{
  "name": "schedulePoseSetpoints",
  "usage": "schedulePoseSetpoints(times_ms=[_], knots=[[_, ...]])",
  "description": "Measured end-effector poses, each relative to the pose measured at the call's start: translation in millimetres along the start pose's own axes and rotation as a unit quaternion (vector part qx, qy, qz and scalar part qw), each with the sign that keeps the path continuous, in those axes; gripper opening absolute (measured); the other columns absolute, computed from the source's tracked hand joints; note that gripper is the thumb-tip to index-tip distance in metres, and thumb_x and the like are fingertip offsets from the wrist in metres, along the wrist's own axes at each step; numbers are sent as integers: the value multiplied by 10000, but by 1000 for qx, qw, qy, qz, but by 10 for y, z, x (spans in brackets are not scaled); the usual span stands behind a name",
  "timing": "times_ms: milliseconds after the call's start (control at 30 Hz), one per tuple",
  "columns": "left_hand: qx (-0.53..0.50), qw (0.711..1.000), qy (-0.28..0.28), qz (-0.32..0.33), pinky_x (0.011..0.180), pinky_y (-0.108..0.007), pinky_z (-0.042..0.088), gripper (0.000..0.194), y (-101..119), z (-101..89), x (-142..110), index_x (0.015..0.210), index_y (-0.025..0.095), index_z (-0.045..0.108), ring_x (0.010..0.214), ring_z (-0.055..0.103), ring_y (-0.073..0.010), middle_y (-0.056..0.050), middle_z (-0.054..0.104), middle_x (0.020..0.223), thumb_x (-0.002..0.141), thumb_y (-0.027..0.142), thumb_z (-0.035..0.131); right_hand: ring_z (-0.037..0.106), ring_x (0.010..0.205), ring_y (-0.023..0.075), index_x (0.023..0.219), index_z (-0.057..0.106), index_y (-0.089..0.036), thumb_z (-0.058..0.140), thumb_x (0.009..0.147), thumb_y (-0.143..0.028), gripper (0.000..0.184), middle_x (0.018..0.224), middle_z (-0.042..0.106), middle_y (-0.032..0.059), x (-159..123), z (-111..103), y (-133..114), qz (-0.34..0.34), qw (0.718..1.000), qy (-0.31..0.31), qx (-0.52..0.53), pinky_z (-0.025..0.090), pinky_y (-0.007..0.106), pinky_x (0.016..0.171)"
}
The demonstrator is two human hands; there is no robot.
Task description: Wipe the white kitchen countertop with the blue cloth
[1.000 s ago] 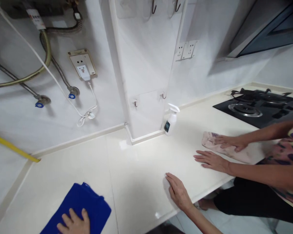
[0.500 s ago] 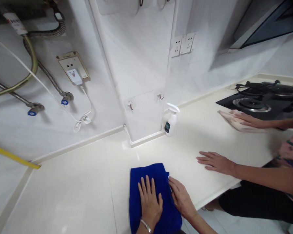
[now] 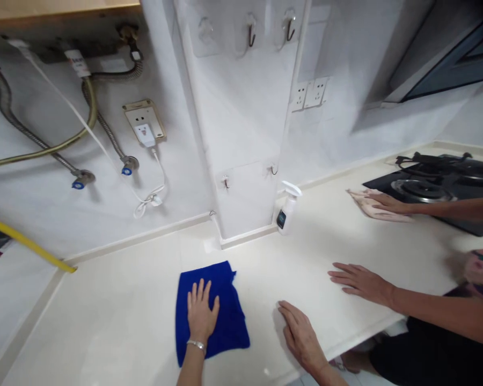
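Observation:
My left hand (image 3: pixel 201 316), with a silver bracelet at the wrist, lies flat on a blue cloth (image 3: pixel 229 321), fingers spread. The cloth is laid out on the pale countertop (image 3: pixel 116 311). To the right of the cloth, and apart from it, my right hand (image 3: pixel 300 335) rests on the counter near its front edge. It holds nothing, and its fingers are loosely stretched and slightly bent.
A white spray bottle (image 3: pixel 287 209) stands by the wall pillar (image 3: pixel 245 203). At right, a co-worker has one hand (image 3: pixel 360 281) on the counter and the other on a pale cloth (image 3: pixel 380 209) beside the black gas hob (image 3: pixel 426 185). A yellow pipe (image 3: pixel 28 244) runs at left.
My left hand and the blue cloth have moved left, away from my right hand, which has let go of the cloth's edge. The co-worker's pale cloth has shifted slightly left. The view has tilted up.

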State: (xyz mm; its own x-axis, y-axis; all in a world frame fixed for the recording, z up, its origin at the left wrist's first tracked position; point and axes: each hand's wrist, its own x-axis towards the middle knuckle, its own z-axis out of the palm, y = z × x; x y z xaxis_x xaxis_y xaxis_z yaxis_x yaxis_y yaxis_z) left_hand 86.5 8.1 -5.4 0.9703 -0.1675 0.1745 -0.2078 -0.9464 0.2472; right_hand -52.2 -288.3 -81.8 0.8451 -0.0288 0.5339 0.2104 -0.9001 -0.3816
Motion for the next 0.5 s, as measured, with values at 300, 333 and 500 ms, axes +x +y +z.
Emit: schedulePoseSetpoints(times_ms=[300,333,500], knots=[[61,954,39,-291,1233,-568,229,650,-1646,-711,-1005,1482,207,395,1504,256,-349,-96,350,1607,932,534,281,526,1270,256,1371,442,-197,408,884,-133,492,1375,551,118,-64,-12,45,-18,1000,-7,14,501,498,1021],[66,943,45,-324,1232,-566,225,664,-1787,-784,-1182,1487,205,385,1503,256,-351,-98,342,1611,928,544,267,525,1270,263,1368,440,-198,407,891,-145,481,1375,548,121,-72,-18,50,-18,1000,-10,17,495,509,1024],[86,888,87,-444,1195,-611,262,733,-2107,-1006,-1990,1489,177,381,1478,285,-406,-142,344,1603,909,589,203,514,1280,277,1363,430,-206,393,911,-176,455,1378,539,126,-92,-42,61,-12,999,-29,34,473,528,1042]])
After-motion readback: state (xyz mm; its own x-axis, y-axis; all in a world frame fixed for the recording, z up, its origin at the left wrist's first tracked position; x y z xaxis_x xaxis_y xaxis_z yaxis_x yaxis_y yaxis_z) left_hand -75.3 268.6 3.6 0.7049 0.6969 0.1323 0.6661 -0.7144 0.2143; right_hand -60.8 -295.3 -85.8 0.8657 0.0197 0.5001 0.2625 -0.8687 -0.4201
